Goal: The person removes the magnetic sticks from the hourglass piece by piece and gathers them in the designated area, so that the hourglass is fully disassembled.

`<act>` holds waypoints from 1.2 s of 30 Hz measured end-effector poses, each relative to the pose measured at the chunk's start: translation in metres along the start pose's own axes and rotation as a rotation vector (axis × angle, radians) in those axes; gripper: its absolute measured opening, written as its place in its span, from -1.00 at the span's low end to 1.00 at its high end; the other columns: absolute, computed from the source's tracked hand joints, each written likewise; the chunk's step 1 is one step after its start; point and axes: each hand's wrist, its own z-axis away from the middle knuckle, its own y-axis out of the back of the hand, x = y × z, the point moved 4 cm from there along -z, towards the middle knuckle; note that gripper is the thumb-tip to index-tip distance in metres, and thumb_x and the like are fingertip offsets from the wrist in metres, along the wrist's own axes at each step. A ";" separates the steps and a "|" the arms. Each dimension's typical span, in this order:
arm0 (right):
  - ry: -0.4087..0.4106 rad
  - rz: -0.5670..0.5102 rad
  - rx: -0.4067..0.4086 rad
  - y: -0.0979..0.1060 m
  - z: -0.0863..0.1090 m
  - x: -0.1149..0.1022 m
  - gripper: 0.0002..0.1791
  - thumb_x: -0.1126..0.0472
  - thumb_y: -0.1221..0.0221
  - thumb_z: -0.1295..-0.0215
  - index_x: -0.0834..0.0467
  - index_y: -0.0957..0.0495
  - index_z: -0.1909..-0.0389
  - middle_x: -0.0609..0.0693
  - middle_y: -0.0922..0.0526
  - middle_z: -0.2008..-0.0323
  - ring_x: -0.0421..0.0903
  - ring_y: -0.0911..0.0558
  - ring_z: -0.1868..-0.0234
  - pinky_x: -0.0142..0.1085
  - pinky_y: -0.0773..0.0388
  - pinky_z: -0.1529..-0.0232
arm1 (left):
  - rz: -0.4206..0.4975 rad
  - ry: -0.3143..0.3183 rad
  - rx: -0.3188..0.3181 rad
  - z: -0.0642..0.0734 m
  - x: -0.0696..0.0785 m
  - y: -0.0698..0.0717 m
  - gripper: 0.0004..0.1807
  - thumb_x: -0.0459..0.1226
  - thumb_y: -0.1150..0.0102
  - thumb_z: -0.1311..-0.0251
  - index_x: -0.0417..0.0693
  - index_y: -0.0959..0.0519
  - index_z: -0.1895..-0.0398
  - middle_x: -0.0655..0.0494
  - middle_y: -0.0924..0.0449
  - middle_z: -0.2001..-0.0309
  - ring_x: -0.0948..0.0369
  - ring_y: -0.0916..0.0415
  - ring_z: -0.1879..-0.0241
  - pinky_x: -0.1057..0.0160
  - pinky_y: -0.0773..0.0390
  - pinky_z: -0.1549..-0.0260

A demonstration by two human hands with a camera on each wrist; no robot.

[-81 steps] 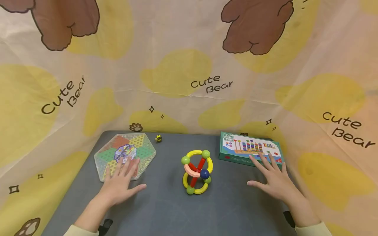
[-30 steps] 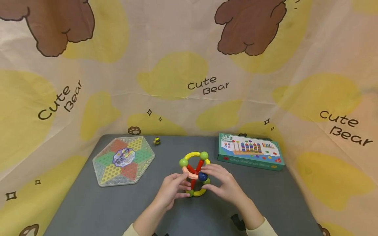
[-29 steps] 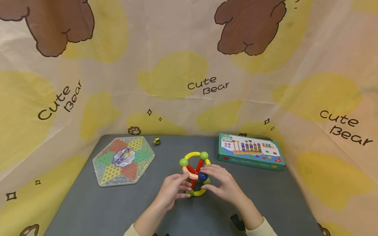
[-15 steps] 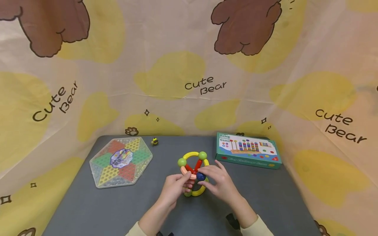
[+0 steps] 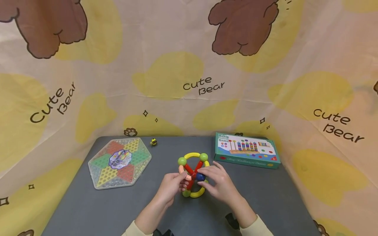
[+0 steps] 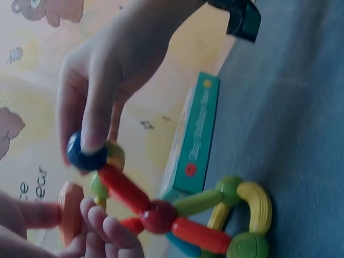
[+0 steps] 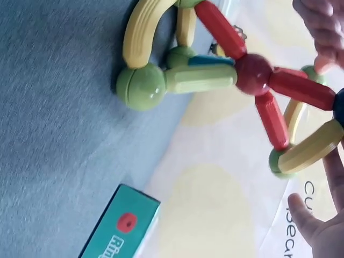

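A toy of magnetic-looking rods and balls stands upright mid-table, with yellow curved rods, green balls and red rods meeting at a red ball. My left hand pinches a pink curved rod between thumb and fingers. In the left wrist view a gap separates that rod from the blue ball. On the toy's right side, my right hand holds the blue ball with thumb and fingertips. A red rod and a yellow curved rod still run to the blue ball.
A hexagonal board with coloured triangles lies at the back left of the grey table. Beside it sits a small bee figure. The green Ring Challenge Game box lies at the back right. Printed cloth hangs behind.
Both hands came in from the sides to the toy. The left hand then took hold of the pink rod and drew its end leftward off the blue ball, while the right hand stayed there.
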 end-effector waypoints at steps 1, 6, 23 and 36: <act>-0.007 -0.001 -0.004 0.000 0.000 0.000 -0.49 0.14 -0.56 0.02 0.13 -0.72 -0.01 -0.11 -0.76 0.03 -0.13 -0.71 -0.06 0.27 -0.33 -0.31 | -0.005 -0.001 -0.002 0.000 0.000 0.001 -0.59 -0.13 -0.07 -0.49 -0.37 -0.68 0.19 0.08 -0.59 0.45 0.22 -0.50 0.44 0.28 -0.58 0.37; 0.012 -0.025 -0.007 0.000 0.001 0.002 -0.45 0.15 -0.56 0.03 0.14 -0.70 -0.05 -0.08 -0.75 0.00 -0.10 -0.69 -0.08 0.11 -0.32 -0.39 | -0.031 0.001 -0.012 -0.001 -0.001 0.005 -0.59 -0.11 -0.04 -0.48 -0.32 -0.67 0.24 0.10 -0.55 0.46 0.20 -0.46 0.45 0.28 -0.53 0.42; -0.281 -0.305 -0.186 0.004 -0.060 0.055 -0.48 0.05 -0.40 -0.24 -0.10 -0.59 -0.24 -0.11 -0.58 -0.26 -0.03 -0.52 -0.31 0.12 -0.43 -0.30 | -0.081 -0.011 -0.009 0.000 -0.002 0.011 -0.58 -0.08 -0.05 -0.46 -0.28 -0.68 0.27 0.12 -0.53 0.48 0.20 -0.46 0.46 0.22 -0.55 0.41; -0.254 -0.452 -0.649 -0.034 -0.098 0.064 -0.41 0.02 -0.42 -0.20 -0.13 -0.56 -0.29 -0.20 -0.62 -0.23 -0.18 -0.59 -0.23 -0.18 -0.53 -0.24 | -0.084 -0.057 -0.032 -0.002 0.000 0.009 -0.56 -0.07 -0.09 -0.44 -0.31 -0.68 0.30 0.09 -0.54 0.49 0.18 -0.45 0.48 0.21 -0.56 0.38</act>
